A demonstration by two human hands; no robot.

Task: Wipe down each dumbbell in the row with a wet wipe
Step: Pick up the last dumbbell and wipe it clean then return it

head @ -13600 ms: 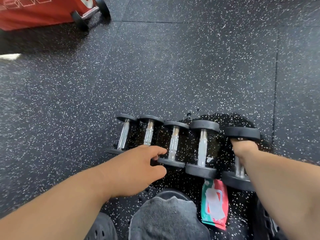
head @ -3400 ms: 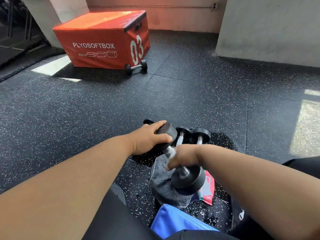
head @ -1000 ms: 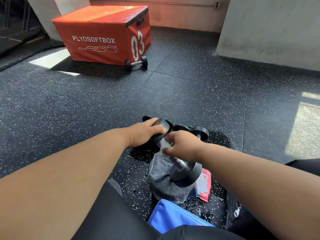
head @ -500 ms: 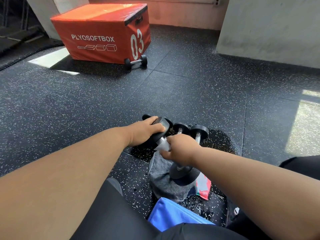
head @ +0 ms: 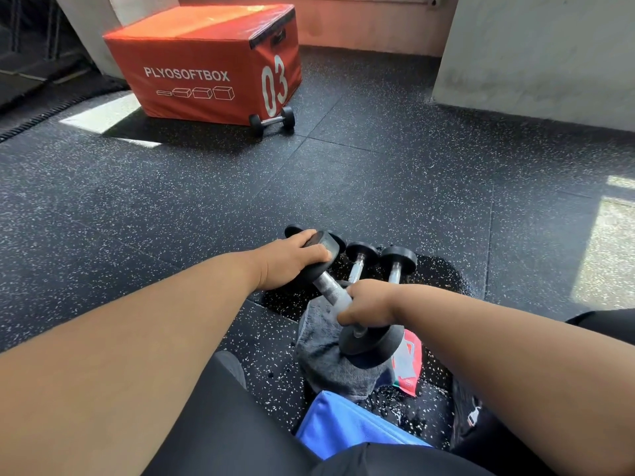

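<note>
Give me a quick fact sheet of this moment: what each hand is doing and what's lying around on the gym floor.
left hand: grips the far head of the tilted dumbbell
right hand: holds a wet wipe around the handle
near head: rests on the grey towel
row behind: two more dumbbells clearly seen
wipe packet: on the floor, right of the towel
far off: red box with a small dumbbell beside it
</note>
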